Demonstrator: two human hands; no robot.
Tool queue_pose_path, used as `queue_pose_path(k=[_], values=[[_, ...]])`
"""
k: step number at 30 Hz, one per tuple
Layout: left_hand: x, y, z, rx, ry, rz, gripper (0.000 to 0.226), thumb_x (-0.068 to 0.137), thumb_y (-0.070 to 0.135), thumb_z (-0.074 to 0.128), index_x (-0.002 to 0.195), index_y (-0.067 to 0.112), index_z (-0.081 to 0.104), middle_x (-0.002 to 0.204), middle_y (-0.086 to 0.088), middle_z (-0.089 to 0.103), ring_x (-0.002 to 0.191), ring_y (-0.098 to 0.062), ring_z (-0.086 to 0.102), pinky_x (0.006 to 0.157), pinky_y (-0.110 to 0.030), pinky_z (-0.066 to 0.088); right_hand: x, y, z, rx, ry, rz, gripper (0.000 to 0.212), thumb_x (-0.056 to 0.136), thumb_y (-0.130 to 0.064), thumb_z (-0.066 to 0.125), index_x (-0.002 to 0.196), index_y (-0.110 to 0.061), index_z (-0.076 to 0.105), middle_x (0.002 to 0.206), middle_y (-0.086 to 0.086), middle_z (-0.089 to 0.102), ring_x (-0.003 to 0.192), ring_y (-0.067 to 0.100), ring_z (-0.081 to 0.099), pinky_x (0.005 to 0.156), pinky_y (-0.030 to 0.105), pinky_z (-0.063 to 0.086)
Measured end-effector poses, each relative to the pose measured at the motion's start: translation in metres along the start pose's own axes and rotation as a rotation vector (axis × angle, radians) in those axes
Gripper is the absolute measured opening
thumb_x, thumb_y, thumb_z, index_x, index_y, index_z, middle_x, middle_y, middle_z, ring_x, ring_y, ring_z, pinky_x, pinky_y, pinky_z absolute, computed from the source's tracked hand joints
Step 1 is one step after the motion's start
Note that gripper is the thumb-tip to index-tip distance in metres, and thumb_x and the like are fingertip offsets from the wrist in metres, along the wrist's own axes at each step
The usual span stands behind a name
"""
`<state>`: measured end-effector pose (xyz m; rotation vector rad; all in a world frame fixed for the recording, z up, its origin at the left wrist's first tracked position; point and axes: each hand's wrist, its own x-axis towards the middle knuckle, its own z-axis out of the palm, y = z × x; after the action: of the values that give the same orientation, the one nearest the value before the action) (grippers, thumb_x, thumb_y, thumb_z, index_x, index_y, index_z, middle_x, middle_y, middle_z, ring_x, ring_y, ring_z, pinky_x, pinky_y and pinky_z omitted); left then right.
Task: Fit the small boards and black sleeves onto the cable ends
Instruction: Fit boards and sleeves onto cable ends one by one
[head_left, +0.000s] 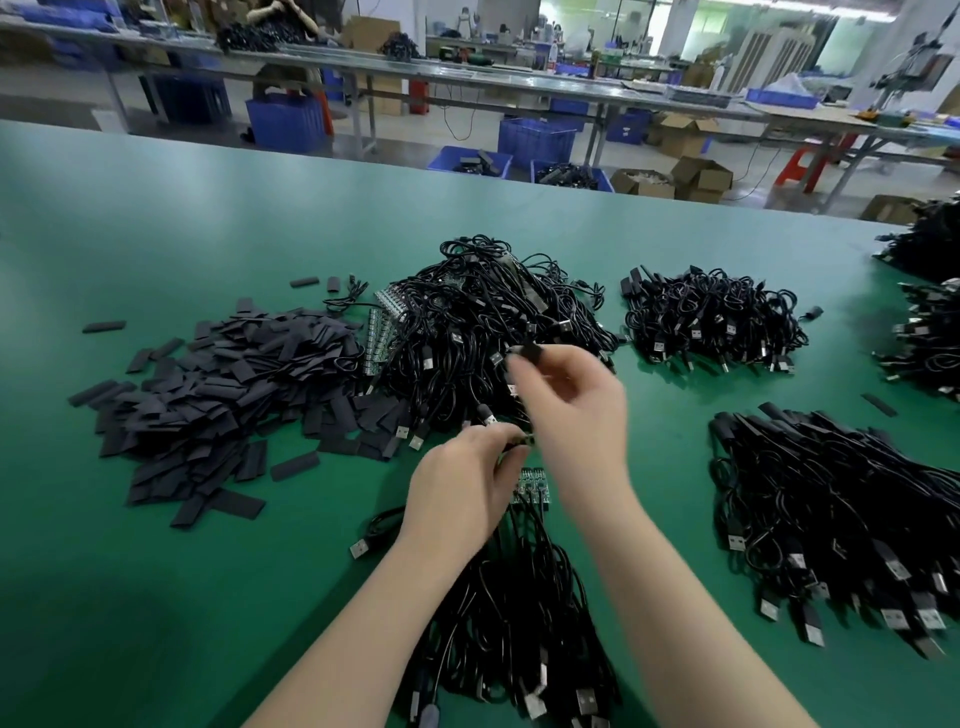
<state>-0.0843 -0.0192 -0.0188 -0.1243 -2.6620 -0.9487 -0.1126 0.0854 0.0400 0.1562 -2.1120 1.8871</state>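
Head view: right hand (569, 410) pinching black sleeve (530, 353); left hand (462, 483) just below, gripping small board (522, 440).

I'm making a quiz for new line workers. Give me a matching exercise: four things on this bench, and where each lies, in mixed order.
Things:
1. sleeve pile
2. small boards
3. right hand
4. blue crates

Places:
A. on the floor beyond the green table
B. left part of the table
C. between the two wrists, at cable ends
D. raised over the middle cable heap, pinching a black piece

Pairs: 1-B, 2-C, 3-D, 4-A
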Motion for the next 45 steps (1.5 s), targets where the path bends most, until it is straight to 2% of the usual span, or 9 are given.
queue_pose_path(k=[4, 6, 9, 12, 20, 27, 31, 37, 45], values=[[0.002, 0.001, -0.004, 0.027, 0.041, 0.039, 0.03, 0.093, 0.054, 0.05, 0.116, 0.04, 0.063, 0.081, 0.013, 0.06, 0.07, -0.008, 0.061, 0.058, -0.028, 0.052, -0.004, 0.029, -0.044, 0.116, 0.122, 0.146, 0.017, 0.092, -0.011, 0.068, 0.1, -0.025, 0.067, 0.077, -0.004, 0.067, 0.069, 0.01, 0.067, 0.066, 0.021, 0.053], [0.001, 0.001, -0.003, -0.005, 0.058, 0.06, 0.029, 0.093, 0.051, 0.051, 0.113, 0.037, 0.066, 0.082, 0.012, 0.061, 0.07, -0.007, 0.06, 0.059, -0.026, 0.05, -0.013, 0.045, -0.051, 0.123, 0.105, 0.194, 0.019, 0.093, -0.01, 0.067, 0.105, -0.024, 0.067, 0.074, -0.003, 0.066, 0.068, 0.011, 0.068, 0.066, 0.021, 0.054], [-0.001, 0.003, -0.001, -0.058, 0.049, 0.097, 0.031, 0.095, 0.046, 0.05, 0.114, 0.028, 0.067, 0.096, 0.013, 0.065, 0.075, -0.006, 0.059, 0.066, -0.022, 0.049, -0.027, 0.058, -0.053, 0.104, 0.099, 0.217, 0.015, 0.092, -0.013, 0.068, 0.092, -0.027, 0.072, 0.073, -0.004, 0.069, 0.068, 0.008, 0.068, 0.065, 0.018, 0.052], [-0.002, 0.005, 0.0, -0.106, 0.021, 0.116, 0.026, 0.093, 0.042, 0.054, 0.111, 0.027, 0.066, 0.089, 0.022, 0.057, 0.075, 0.001, 0.056, 0.067, -0.015, 0.046, -0.034, 0.06, -0.054, 0.073, 0.082, 0.209, 0.019, 0.09, -0.016, 0.071, 0.08, -0.031, 0.074, 0.076, -0.001, 0.072, 0.072, 0.013, 0.068, 0.067, 0.021, 0.055], [-0.004, 0.004, 0.003, -0.174, -0.02, 0.117, 0.028, 0.086, 0.04, 0.068, 0.113, 0.035, 0.068, 0.093, 0.019, 0.061, 0.077, 0.006, 0.053, 0.065, -0.006, 0.037, -0.038, 0.059, -0.05, 0.167, -0.055, 0.279, 0.017, 0.089, -0.009, 0.071, 0.091, -0.026, 0.075, 0.064, 0.006, 0.062, 0.057, 0.01, 0.058, 0.062, 0.02, 0.052], [-0.002, -0.003, 0.005, -0.207, 0.0, 0.101, 0.029, 0.078, 0.042, 0.077, 0.106, 0.034, 0.073, 0.087, 0.018, 0.063, 0.086, 0.0, 0.058, 0.07, -0.014, 0.045, -0.037, 0.062, -0.051, 0.227, -0.034, 0.338, 0.01, 0.091, -0.012, 0.07, 0.092, -0.021, 0.074, 0.066, 0.005, 0.071, 0.059, 0.011, 0.065, 0.066, 0.026, 0.056], [0.0, -0.006, 0.008, -0.247, 0.006, 0.065, 0.023, 0.082, 0.039, 0.074, 0.105, 0.035, 0.073, 0.096, 0.021, 0.065, 0.095, 0.003, 0.06, 0.078, -0.023, 0.053, -0.038, 0.061, -0.051, 0.276, -0.062, 0.355, 0.009, 0.092, -0.013, 0.069, 0.098, -0.019, 0.072, 0.077, 0.009, 0.076, 0.068, 0.015, 0.072, 0.063, 0.02, 0.054], [0.002, -0.007, 0.005, -0.416, -0.041, 0.021, 0.031, 0.083, 0.031, 0.074, 0.086, 0.06, 0.064, 0.102, 0.037, 0.061, 0.101, 0.014, 0.056, 0.077, -0.001, 0.044, -0.036, 0.058, -0.055, 0.255, -0.172, 0.284, 0.017, 0.089, -0.014, 0.073, 0.096, -0.028, 0.078, 0.075, 0.01, 0.074, 0.072, 0.016, 0.072, 0.066, 0.019, 0.054], [0.003, -0.009, 0.005, -0.405, -0.088, 0.053, 0.028, 0.085, 0.034, 0.069, 0.08, 0.06, 0.062, 0.096, 0.034, 0.063, 0.093, 0.008, 0.059, 0.073, -0.009, 0.046, -0.034, 0.061, -0.059, 0.124, -0.172, 0.2, 0.02, 0.082, -0.009, 0.078, 0.08, -0.029, 0.08, 0.075, 0.004, 0.076, 0.069, 0.011, 0.071, 0.066, 0.019, 0.055]])
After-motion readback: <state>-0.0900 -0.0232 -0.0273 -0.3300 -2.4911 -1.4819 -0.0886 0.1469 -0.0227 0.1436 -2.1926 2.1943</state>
